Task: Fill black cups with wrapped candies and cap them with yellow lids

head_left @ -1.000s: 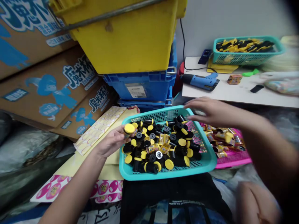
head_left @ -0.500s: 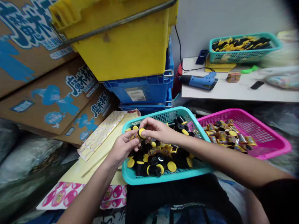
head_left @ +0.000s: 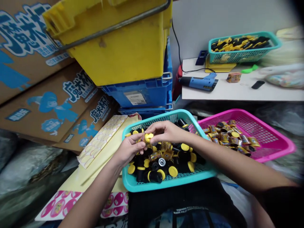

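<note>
My left hand [head_left: 130, 148] is closed around a small printed canister [head_left: 142, 138] above the turquoise basket [head_left: 133, 189]. The fingers and thumb of my right hand [head_left: 165, 131] pinch a yellow cap [head_left: 148, 136] at the canister's end; whether the cap is seated or apart from it I cannot tell. Below both hands the basket holds many black canisters [head_left: 155, 176] with yellow caps, loose yellow lids [head_left: 173, 171], and several pieces in printed wrap [head_left: 167, 155].
Right of the turquoise basket stands a pink basket [head_left: 280, 152] of wrapped canisters. Yellow and blue crates [head_left: 128, 60] are stacked ahead, beside printed cartons [head_left: 47, 110]. A blue heat gun [head_left: 199, 82] lies on the white shelf [head_left: 237, 93]. Sticker sheets [head_left: 102, 139] lie at left.
My hands stay together at the canister. Its end has turned, with the black part at the cap no longer showing and more yellow visible. The whole view has shifted slightly.
</note>
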Tool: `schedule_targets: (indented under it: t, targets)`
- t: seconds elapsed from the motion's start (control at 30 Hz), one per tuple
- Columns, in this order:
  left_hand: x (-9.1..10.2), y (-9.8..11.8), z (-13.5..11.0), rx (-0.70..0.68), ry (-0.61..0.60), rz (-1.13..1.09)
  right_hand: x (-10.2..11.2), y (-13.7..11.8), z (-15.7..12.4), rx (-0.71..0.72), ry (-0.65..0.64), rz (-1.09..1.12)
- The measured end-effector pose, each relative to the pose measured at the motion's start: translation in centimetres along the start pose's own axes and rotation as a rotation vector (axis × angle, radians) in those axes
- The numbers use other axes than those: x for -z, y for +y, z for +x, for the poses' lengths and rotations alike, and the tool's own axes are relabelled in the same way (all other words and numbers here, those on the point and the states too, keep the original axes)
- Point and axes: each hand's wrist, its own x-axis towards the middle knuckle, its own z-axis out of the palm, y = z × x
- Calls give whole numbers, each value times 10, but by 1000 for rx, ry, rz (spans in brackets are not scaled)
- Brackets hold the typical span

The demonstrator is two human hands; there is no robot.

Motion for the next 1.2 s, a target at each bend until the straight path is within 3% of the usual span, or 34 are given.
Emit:
schedule_targets:
  t: [0.17,0.23,0.37,0.47,0.6,0.8,1.0,1.07,1.2]
  targets:
    - [1,1,7,85,5,121,13,-6,3,-69,202,-323]
    - [2,0,8,62,38,159,13,-4,2,-148,194,-188]
    - [1,-2,9,47,85,237,13,4,-2,-318,-27,275]
    - [0,-1,8,39,105,234,13,11,-3,-371,-148,480]
    - [-2,2,5,21,45,209,13,17,-5,-349,-246,603]
    - [-7,4,-4,32,-16,241,11,14,-9,-204,-292,515]
    - [-16,14,-10,-46,-98,401,10,20,-9,-258,-467,672]
    - [-15,17,-11,-56,-111,448,8,21,-9,-261,-447,705]
    - [-12,18,-12,-50,-12,468,6,15,-8,-181,-312,572]
